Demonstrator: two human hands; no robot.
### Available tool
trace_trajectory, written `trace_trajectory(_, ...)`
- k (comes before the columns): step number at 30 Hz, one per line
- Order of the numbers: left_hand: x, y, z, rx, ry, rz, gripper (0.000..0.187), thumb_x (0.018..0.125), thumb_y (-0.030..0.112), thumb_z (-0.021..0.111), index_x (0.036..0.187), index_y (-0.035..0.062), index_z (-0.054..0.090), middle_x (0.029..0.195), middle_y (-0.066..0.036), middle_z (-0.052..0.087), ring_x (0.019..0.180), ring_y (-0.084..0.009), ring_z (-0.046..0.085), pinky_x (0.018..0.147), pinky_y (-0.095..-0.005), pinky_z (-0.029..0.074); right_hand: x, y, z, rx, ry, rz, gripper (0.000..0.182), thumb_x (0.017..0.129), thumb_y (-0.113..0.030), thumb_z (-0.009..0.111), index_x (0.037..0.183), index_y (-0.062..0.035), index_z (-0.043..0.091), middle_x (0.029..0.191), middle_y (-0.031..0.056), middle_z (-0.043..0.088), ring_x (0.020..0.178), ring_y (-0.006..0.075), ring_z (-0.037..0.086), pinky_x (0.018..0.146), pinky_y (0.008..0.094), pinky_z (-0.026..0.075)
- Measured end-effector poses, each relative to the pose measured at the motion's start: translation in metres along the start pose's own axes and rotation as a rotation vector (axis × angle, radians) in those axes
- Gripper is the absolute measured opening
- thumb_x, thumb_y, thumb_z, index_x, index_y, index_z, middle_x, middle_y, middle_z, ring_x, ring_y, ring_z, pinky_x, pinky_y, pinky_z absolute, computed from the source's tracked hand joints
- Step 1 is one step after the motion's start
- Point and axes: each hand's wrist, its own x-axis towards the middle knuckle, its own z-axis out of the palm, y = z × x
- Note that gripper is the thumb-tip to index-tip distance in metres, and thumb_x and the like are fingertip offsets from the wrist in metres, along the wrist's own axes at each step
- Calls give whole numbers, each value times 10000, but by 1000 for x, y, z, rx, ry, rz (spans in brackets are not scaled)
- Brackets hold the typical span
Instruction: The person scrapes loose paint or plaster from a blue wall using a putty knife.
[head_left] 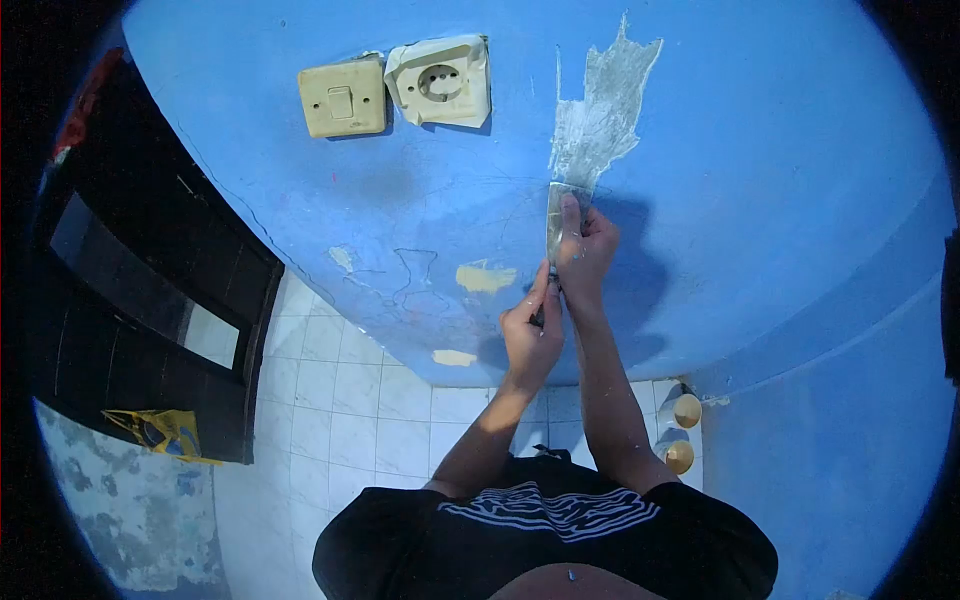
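A metal scraper (555, 230) is held with its blade edge against the blue wall (720, 180), at the lower end of a scraped grey-white patch (605, 110). My left hand (530, 338) is closed around the dark handle, most of which its fingers hide. Higher up, my right hand (585, 255) grips the blade, thumb laid along its face and fingers curled at its right side. Ragged blue paint borders the patch above the blade.
A light switch (342, 98) and a loose-covered socket (440, 83) are at the upper left of the wall. Two round containers (686, 411) stand on the tiled floor (350, 440) at lower right. A dark door (130, 260) is at left, near a yellow plastic bag (168, 434).
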Motion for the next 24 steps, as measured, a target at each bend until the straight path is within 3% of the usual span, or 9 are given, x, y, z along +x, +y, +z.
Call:
trace_trajectory(3,-1,-1,-2,20,17,68,365,970,13,556,1332,-30,565,660,71,494,578,-14,385,513,-189,326,-2,-4,2,76,3,85,387,984,-273,607,702,-8,614,565,-36,523,522,42,434,461,271,317)
trace_trajectory(14,8,-1,-10,96,40,29,349,954,4,560,1300,-23,597,692,20,598,618,-13,461,542,-195,392,-3,-8,11,26,-4,39,321,990,-240,584,817,16,671,632,-21,576,574,38,470,499,259,364)
trace_trajectory(17,11,-9,-10,69,41,3,349,945,5,567,1291,-22,604,706,15,619,633,-15,465,552,-201,405,-1,-2,17,37,61,-46,333,990,-249,590,787,5,659,635,-25,574,574,42,464,505,258,368)
trace_trajectory(24,6,13,-24,122,16,41,341,940,6,581,1277,15,631,694,36,605,624,-4,449,543,-187,391,-10,-8,16,118,69,53,383,986,-282,609,720,-7,629,633,-30,571,565,44,457,495,259,359)
